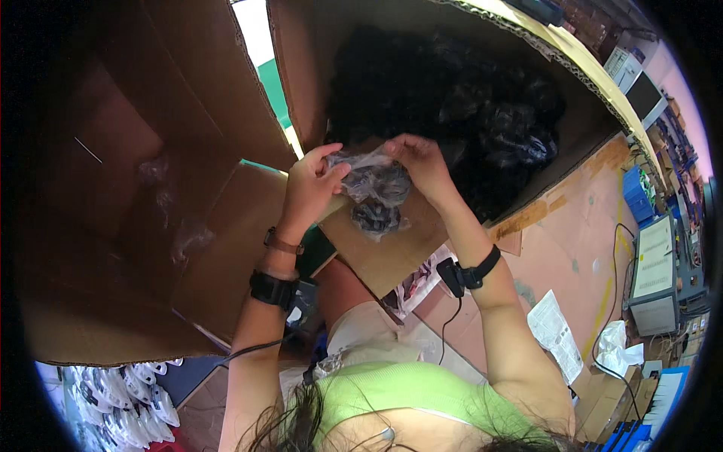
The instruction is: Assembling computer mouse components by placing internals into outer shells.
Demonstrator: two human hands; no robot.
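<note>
A clear plastic bag (369, 179) with dark contents hangs between my two hands. On its left edge, my left hand (310, 184) pinches the film between thumb and fingers. Opposite it, my right hand (422, 164) grips the bag's upper right edge. Just below hangs or lies another dark bundle in clear film (376, 217), over a cardboard flap (388, 248); whether it joins the held bag I cannot tell. Beyond my hands a big cardboard box (595, 83) holds a heap of black items in clear bags (467, 105). The exact kind of contents is too dark to make out.
At the left stands another large cardboard box (203, 113) with scraps of clear film (188, 241) inside. White packaged items (120, 399) lie at lower left. On the right are a printed sheet (556, 331), crumpled white paper (617, 350), a grey machine (655, 275) and a blue bin (639, 192).
</note>
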